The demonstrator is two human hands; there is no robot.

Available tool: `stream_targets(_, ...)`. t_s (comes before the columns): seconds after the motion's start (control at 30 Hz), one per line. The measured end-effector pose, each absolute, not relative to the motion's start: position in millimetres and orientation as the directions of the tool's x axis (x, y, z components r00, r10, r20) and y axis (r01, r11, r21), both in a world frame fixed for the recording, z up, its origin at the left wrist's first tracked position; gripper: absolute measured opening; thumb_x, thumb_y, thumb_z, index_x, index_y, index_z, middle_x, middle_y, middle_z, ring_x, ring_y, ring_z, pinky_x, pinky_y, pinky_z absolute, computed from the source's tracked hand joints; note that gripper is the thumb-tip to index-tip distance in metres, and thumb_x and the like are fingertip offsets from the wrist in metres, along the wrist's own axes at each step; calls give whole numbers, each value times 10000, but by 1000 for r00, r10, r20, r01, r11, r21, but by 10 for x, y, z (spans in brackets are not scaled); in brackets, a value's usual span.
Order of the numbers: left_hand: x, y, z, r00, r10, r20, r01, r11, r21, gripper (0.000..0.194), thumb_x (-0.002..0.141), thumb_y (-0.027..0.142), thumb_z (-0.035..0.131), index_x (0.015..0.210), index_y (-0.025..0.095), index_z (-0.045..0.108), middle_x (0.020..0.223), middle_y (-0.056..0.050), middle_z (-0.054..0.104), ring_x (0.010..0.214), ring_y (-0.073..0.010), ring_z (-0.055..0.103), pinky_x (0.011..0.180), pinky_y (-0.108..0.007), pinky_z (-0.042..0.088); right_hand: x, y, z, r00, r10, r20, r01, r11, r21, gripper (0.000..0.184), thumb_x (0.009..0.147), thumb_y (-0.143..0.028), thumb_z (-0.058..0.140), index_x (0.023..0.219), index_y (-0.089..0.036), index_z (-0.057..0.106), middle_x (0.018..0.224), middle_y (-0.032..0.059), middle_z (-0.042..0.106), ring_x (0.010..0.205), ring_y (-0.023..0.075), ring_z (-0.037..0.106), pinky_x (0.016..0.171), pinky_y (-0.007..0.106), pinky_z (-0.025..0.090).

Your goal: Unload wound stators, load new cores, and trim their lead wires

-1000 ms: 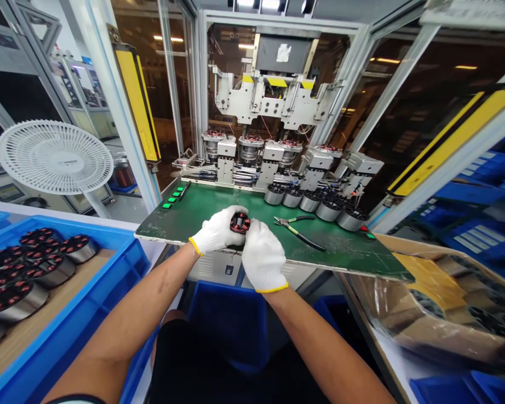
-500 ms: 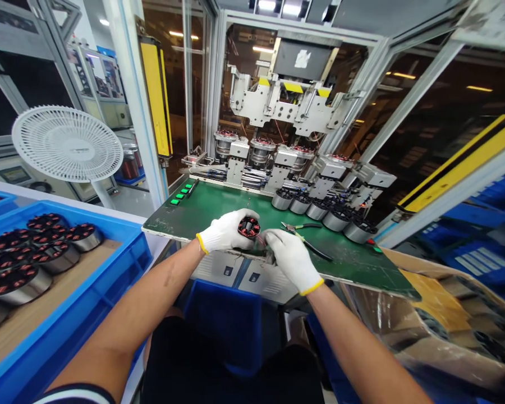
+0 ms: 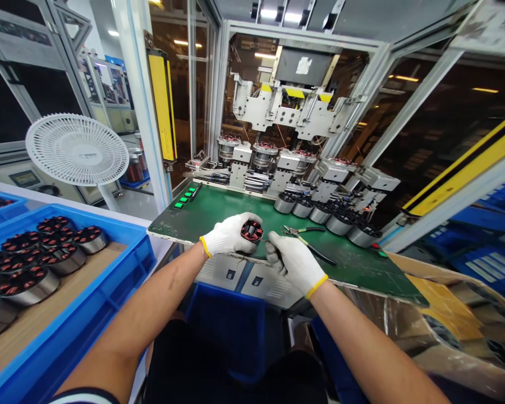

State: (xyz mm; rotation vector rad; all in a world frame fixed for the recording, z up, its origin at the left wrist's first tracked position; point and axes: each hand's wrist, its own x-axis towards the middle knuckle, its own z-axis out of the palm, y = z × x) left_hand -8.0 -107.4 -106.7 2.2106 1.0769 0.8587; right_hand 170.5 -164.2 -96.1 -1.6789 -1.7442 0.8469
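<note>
Well, the wound stator [image 3: 251, 230] looks heavy and stiff, its copper coils delicate, so the outer rim is the place to hold; the left hand [image 3: 230, 234] curls around it just above the edge of the green board [image 3: 219, 210]. The right hand [image 3: 293, 262] seems pressed together on something too thin to make out, perhaps a wire.

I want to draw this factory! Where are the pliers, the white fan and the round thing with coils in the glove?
Pliers [image 3: 317, 252]: head view, on the black handle.
White fan [image 3: 76, 148]: head view, on the middle of the front guard.
Wound motor stator [image 3: 251, 231]: head view, on its top face.
</note>
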Motion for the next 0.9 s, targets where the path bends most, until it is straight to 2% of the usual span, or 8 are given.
stream_targets(0.07,-83,-1073,-1061,494,812,309,467,-548,694,609,552,295,730,1136,247,561,1027,-13,661,881,-218,636,784,-326,520,1693,-1803,-1015,-39,983,177,709,152,-688,503,963,-473,260,855,-145,626,722,78,643,569,152,581,518,245,441)
stream_targets(0.13,-91,-1069,-1051,504,803,318,449,-558,698,610,554,286,729,1138,233,562,1031,-19,657,886,-216,634,794,-329,516,1638,-1937,-1039,-120,893,434,884,295,-363,411,967,-389,297,1086,-152,612,987,115,654,804,192,623,689,272,466)
stream_targets(0.27,-144,-1060,-999,534,789,303,425,-560,711,603,543,274,733,1123,214,577,1045,-19,646,916,-219,621,821,-340,504,1525,-2001,-1096,-170,882,440,983,180,20,342,933,-222,346,1165,-171,592,938,125,630,795,235,594,677,319,421)
stream_targets(0.37,-204,-1038,-953,610,747,264,396,-576,716,603,524,239,732,1111,211,596,1045,-13,642,924,-222,615,816,-341,500,1504,-1976,-1201,-133,909,395,891,284,-354,293,917,-253,388,1033,-165,642,767,71,587,685,191,541,622,293,391)
stream_targets(0.47,-246,-996,-942,674,696,246,345,-592,729,635,504,162,715,1127,206,595,1069,-21,637,948,-227,609,818,-334,496,1466,-1970,-1358,-149,968,203,314,241,-918,306,917,-365,410,984,-152,618,606,-22,424,493,100,367,470,218,293)
stream_targets(0.6,-267,-946,-975,701,670,243,288,-578,763,641,513,135,698,1141,196,587,1103,-35,632,964,-231,604,843,-347,489,1329,-1951,-1542,-202,979,23,-320,-44,-947,283,838,-437,553,880,-157,550,562,-88,241,446,57,158,405,184,142)
stream_targets(0.7,-267,-933,-977,712,669,215,280,-550,787,643,513,130,697,1142,198,583,1093,-33,632,947,-228,606,826,-344,496,1235,-1905,-1615,-81,997,17,-308,-9,-951,273,794,-440,594,784,-175,531,531,-83,293,436,64,217,393,189,172)
stream_targets(0.9,-277,-918,-901,748,639,180,270,-541,796,677,502,108,711,1161,204,585,1131,-40,631,990,-243,605,864,-345,489,1238,-1993,-1841,117,970,213,316,167,-934,379,878,-479,460,734,-170,627,542,-6,522,495,122,452,480,228,367)
